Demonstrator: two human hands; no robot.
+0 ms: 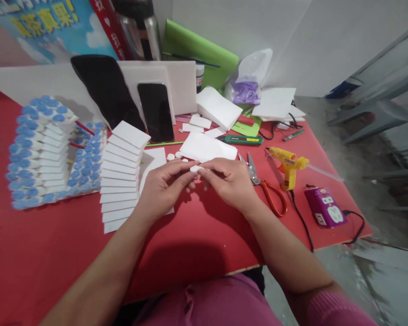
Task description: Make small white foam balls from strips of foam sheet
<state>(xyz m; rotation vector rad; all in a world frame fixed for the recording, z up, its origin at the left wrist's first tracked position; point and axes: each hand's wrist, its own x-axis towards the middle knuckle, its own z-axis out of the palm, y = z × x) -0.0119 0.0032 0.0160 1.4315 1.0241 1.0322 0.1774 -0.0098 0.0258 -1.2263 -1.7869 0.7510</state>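
My left hand [165, 188] and my right hand [229, 183] meet over the red table [190, 244]. Between their fingertips they pinch a small white piece [196, 169], soft-looking and rounded. Just behind the fingers lie small white lumps [171, 157] and a white sheet or block [207, 147]. To the left of my left hand, white rectangular boards [120, 181] overlap in a fanned row. Farther left stands a curved white structure [54, 154] edged with blue-topped pieces.
Red-handled pliers [274, 199], a yellow glue gun [288, 163] and a purple power socket [324, 207] with cords are on the right. A green cutter [245, 140] lies behind. A phone [155, 112] and a dark object [105, 90] lean at the back, near a metal flask [143, 34].
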